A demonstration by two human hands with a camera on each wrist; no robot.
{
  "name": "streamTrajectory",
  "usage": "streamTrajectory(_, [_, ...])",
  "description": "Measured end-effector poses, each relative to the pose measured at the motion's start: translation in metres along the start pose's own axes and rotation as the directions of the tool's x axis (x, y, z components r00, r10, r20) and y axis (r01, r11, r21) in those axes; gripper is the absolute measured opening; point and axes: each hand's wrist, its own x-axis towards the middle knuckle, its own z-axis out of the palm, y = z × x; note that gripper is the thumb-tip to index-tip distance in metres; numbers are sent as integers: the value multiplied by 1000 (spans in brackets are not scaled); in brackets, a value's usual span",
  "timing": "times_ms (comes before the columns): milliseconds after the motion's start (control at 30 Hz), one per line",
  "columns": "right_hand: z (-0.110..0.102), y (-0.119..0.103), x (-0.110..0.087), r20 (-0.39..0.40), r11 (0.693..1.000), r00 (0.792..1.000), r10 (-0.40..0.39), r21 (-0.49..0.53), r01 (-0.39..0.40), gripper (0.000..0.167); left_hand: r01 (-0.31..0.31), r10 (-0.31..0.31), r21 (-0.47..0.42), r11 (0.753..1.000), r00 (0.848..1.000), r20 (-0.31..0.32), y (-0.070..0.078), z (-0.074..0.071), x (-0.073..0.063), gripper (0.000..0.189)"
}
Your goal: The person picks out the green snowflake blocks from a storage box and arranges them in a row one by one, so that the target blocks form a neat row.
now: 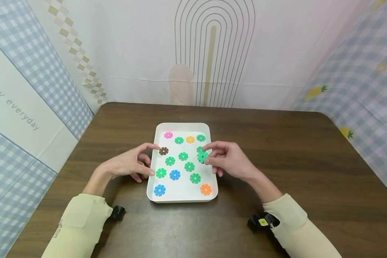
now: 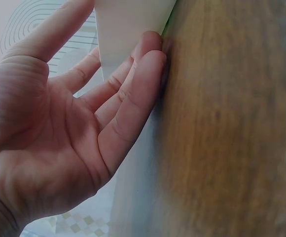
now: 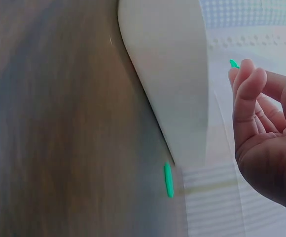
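A shallow white tray (image 1: 184,197) holds several flat, notched plastic discs, mostly green. My left hand (image 1: 133,163) is at the tray's left side, index fingertip near the brown disc (image 1: 163,151) and thumb at the rim. In the left wrist view, the fingers of the left hand (image 2: 79,118) are loosely bent beside the tray wall (image 2: 125,34). Over the tray's right side, my right hand (image 1: 229,159) pinches a green disc (image 1: 201,156) between thumb and fingers. A blue patch shows by it. The right wrist view shows only its green edge (image 3: 234,64) beyond the fingertips.
Elsewhere in the tray lie a pink disc (image 1: 168,135), a yellow disc (image 1: 190,139), an orange disc (image 1: 205,189) and a blue disc (image 1: 159,190). Under the tray is a dark wooden table (image 1: 277,150). A green strip (image 3: 168,180) shows past the tray's end in the right wrist view.
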Motion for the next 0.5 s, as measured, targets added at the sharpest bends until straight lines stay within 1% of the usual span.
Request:
streamTrajectory(167, [-19, 6, -4, -68, 1000, 998, 20, -17, -21, 38, -1, 1, -4, 1000, 1000, 0, 0, 0, 0, 89])
streamTrajectory(367, [-35, 18, -10, -117, 999, 993, 27, -14, -29, 36, -2, 2, -3, 1000, 1000, 1, -1, 0, 0, 89])
streamTrajectory(500, [-43, 25, -13, -141, 998, 989, 52, -27, -57, 36, -3, 3, 0, 1000, 1000, 0, -1, 0, 0, 89])
